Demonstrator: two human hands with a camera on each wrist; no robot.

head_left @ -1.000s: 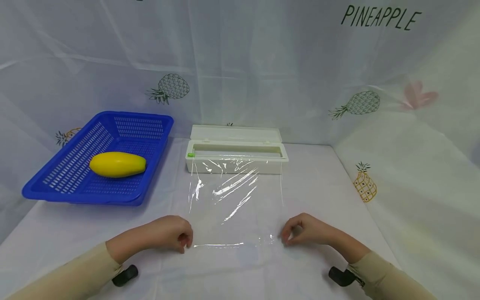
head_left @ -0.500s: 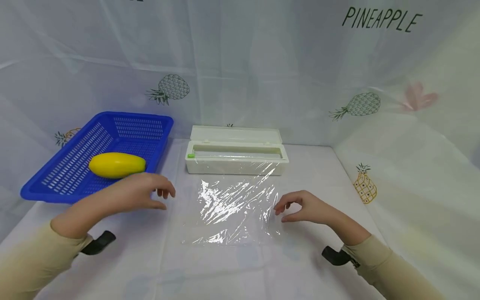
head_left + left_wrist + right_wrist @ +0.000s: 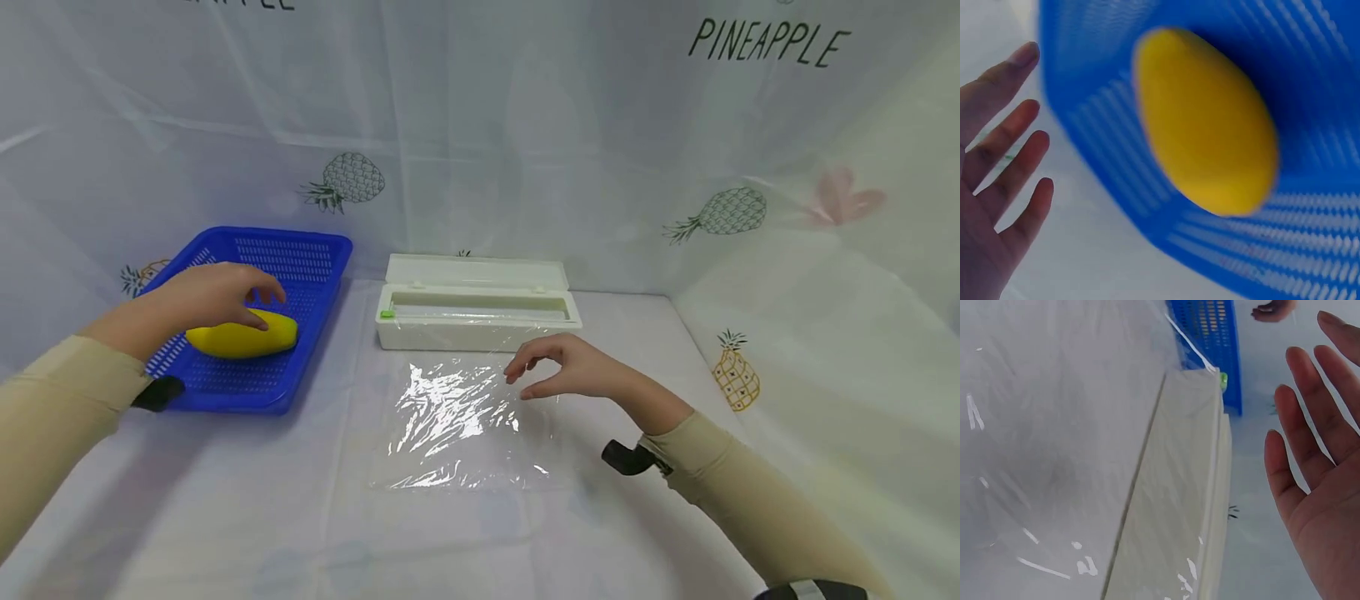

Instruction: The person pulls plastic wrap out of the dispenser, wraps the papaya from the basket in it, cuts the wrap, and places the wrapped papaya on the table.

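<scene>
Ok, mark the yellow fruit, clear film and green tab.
Yellow fruit [image 3: 1207, 125], left wrist view: middle of its body.
Clear film [image 3: 461, 415], head view: middle of the sheet.
Green tab [image 3: 387, 314], head view: its top.

A yellow fruit [image 3: 242, 340] lies sideways in a blue basket [image 3: 225, 401], clear film [image 3: 461, 421] spread nearby.

Dressed in beige, trimmed in black

The left sleeve [image 3: 52, 433] and right sleeve [image 3: 757, 500] are plain beige. A rounded black fitting [image 3: 157, 393] juts by the left cuff [image 3: 108, 362], a curved black fitting [image 3: 626, 458] by the right cuff [image 3: 686, 437]. A pale-striped black piece [image 3: 840, 591] borders the right sleeve lower down.
</scene>
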